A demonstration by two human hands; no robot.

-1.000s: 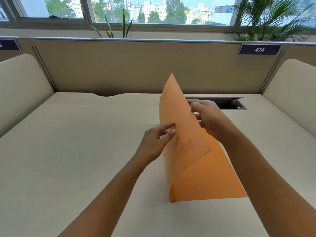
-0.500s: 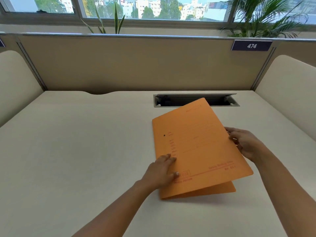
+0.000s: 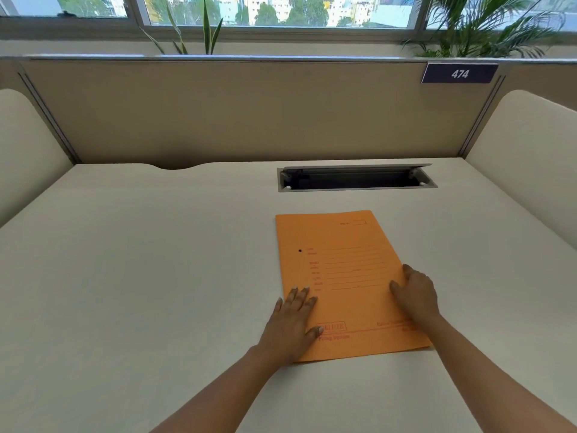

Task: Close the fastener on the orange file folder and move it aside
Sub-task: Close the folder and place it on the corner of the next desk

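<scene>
The orange folder lies shut and flat on the worktop, just in front of the cable slot, both hands pressing it open-palmed, left and right, gripping nothing.

The left hand lies flat with its fingers spread, palm down, and the right hand lies flat too, both arms reaching forward.

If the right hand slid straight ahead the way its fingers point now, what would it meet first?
The right hand lies flat at the right edge of the flat orange paper file folder, fingers pointing away and slightly left. It would cross the folder cover, then bare beige desk; the open metal-rimmed cable slot looks next, though depth is uncertain.
</scene>
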